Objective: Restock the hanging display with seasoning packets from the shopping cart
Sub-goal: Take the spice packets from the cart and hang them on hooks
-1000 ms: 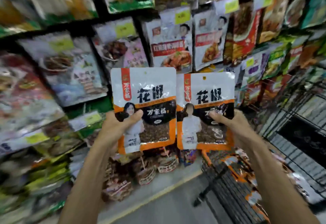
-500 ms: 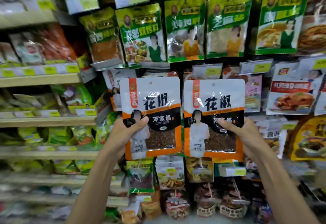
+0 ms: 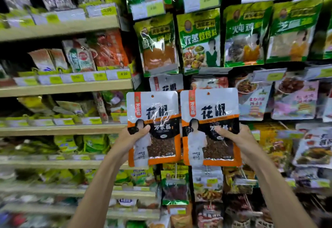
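Note:
I hold two white-and-orange seasoning packets side by side in front of the hanging display. My left hand (image 3: pixel 132 138) grips the left packet (image 3: pixel 155 109) by its lower left edge, thumb across the front. My right hand (image 3: pixel 239 140) grips the right packet (image 3: pixel 210 109) by its lower right edge. Each packet has a small hang hole at the top. Just above and behind the left packet hangs a matching packet (image 3: pixel 166 83) on the display, mostly hidden. The shopping cart is out of view.
Green seasoning bags (image 3: pixel 199 39) hang in the row above. More hanging packets (image 3: pixel 294 98) fill the right side and the rows below (image 3: pixel 175 188). Wooden shelves (image 3: pixel 66 87) with yellow price tags and bagged goods run along the left.
My view has swung left and up from the cart and floor to the display. Both hands have carried the two packets up, close under the matching hanging packet.

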The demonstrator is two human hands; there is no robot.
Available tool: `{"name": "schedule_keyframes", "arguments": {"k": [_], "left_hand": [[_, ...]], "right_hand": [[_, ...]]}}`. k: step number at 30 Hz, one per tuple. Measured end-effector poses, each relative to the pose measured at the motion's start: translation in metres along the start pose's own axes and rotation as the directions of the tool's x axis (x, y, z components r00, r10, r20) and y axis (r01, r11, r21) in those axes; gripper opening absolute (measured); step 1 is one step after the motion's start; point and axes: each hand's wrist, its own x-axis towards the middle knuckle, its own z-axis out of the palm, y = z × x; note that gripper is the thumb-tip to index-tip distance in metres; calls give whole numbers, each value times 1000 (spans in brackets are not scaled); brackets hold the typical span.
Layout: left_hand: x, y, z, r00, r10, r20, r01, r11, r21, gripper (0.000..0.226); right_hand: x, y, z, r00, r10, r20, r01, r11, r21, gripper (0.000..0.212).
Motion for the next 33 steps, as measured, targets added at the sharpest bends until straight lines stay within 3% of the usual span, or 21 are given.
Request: {"name": "schedule_keyframes", "arguments": {"k": [4,8,9,11,13,16,19,21,24,28,33], "left_hand": [[30,-6,-1,1000,11,-7,-11,1000,-27,43],[65,-9,7,999,20,-38,-20,1000,-4,32],[74,-9,11,999,10,-42,-10,1000,2,30],[90,-11,17,999,-2,-44,2,1000,-3,18],[107,-11,25,1000,-2,-21,2,999,-38,35],[128,-13,34,1000,7,7,-7,998,-69,30],[142,-17,38,1000,3,3,-3,993,-116,48],[149,-21,38,1000,10,-1,-10,991,-136,63],[155,-24,36,1000,12,-8,-13,989,-151,68],[160,-23,35,1000,0,-7,-1,988,-157,85],[166,-25,37,1000,-5,-5,4,985,-171,59]], "right_hand": [[9,1,3,1000,-7,23,8,999,-42,14],[27,10,-7,999,13,-40,-15,998,-67,49],[32,12,-9,999,35,-41,-37,997,-62,52],[39,14,-9,998,53,-26,-54,998,-38,39],[46,16,-8,998,58,-25,-59,998,-29,37],[60,20,-7,998,60,-23,-61,998,-24,41],[71,21,-6,999,42,-30,-42,999,-11,45],[76,21,-5,999,46,-15,-46,999,2,39],[83,22,-1,999,46,18,-46,999,20,28],[88,24,4,998,49,43,-51,997,49,32],[92,27,6,996,56,62,-61,995,77,25]]}}
